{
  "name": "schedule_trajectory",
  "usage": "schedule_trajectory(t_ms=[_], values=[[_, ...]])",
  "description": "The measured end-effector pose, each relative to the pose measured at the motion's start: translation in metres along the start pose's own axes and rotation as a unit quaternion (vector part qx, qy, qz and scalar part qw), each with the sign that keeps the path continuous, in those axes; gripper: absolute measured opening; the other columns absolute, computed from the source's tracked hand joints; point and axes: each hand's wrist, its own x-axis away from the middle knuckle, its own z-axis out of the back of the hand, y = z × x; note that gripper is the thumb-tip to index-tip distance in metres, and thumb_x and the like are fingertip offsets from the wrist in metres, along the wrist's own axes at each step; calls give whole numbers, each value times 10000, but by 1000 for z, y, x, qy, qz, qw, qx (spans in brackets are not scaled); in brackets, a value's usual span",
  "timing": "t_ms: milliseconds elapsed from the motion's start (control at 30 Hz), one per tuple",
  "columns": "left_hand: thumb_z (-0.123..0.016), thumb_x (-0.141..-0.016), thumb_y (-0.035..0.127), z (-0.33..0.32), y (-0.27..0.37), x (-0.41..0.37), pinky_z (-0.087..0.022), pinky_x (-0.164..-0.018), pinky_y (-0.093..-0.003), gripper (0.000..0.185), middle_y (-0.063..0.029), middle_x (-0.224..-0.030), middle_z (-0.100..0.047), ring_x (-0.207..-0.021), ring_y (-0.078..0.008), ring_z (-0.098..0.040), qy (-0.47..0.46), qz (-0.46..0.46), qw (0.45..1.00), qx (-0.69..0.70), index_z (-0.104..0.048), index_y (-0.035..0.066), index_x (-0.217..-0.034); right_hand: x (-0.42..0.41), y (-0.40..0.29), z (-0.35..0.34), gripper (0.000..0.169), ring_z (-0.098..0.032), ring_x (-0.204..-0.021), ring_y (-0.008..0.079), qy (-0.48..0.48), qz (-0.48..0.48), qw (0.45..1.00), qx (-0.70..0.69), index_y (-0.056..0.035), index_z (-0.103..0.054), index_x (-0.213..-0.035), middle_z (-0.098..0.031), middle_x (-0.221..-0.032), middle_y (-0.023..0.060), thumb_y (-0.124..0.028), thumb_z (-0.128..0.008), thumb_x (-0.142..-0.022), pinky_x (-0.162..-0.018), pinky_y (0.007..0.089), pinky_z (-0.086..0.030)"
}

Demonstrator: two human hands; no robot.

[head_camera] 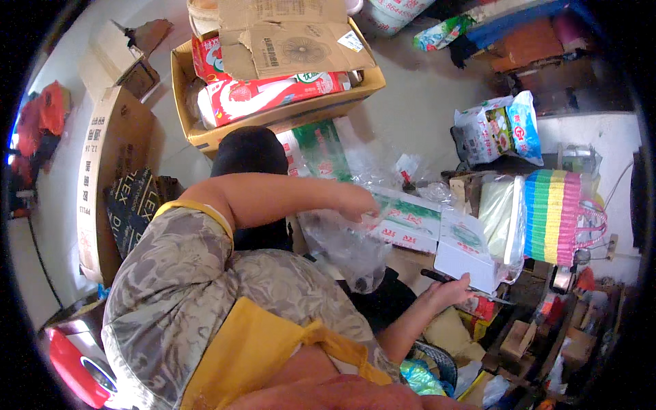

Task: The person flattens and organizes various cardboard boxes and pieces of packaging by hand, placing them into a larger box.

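Note:
My left hand (361, 203) reaches in from the left, its fingers closed on a crumpled clear plastic bag (348, 251) that hangs below it. Beside it lies a long white carton (405, 218) with green and red print, loose film around its upper edge. At the lower right, my right hand (453, 292) holds a knife (492, 297), its dark handle pointing left and its narrow blade pointing right. The fingertips are at the lower edge of a white box end or flap (464, 251); whether they press on it, I cannot tell.
A large open cardboard box (287, 115) with red and white cartons stands ahead. Tall cardboard (95, 195) is at the left. On the right are a striped woven bag (551, 218), a printed plastic sack (497, 130) and cluttered shelving (517, 338). A red-rimmed object (77, 369) sits lower left.

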Motion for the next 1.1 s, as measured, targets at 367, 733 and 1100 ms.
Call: schedule_trajectory(t_ms=[367, 733, 1100], values=[[-760, -656, 264, -48, -17, 6, -519, -673, -481, 285, -111, -900, -690, -817, -312, -646, -278, 34, 936, -215, -727, 90, -879, -21, -138, -50, 483, -559, -982, 253, -143, 368, 919, 22, 47, -440, -1279, -545, -1190, 210, -71, -628, -850, -863, 381, -470], [-737, -700, 260, -48, -20, 10, -480, -687, -574, 265, -120, -944, -681, -884, -332, -635, -206, 7, 953, -223, -728, 89, -902, -7, -223, -172, 369, -632, -872, 317, -146, 182, 945, -231, 140, -538, -1066, -607, -1056, 215, -115, -611, -808, -683, 439, -541], [-721, -724, 253, -3, -14, 26, -464, -715, -600, 283, -125, -977, -673, -898, -335, -630, -149, 89, 958, -230, -717, 69, -939, 112, -12, -365, 364, -605, -851, 246, -325, -99, 921, -190, 43, -509, -1149, -599, -1046, 143, -192, -526, -872, -674, 357, -513]])
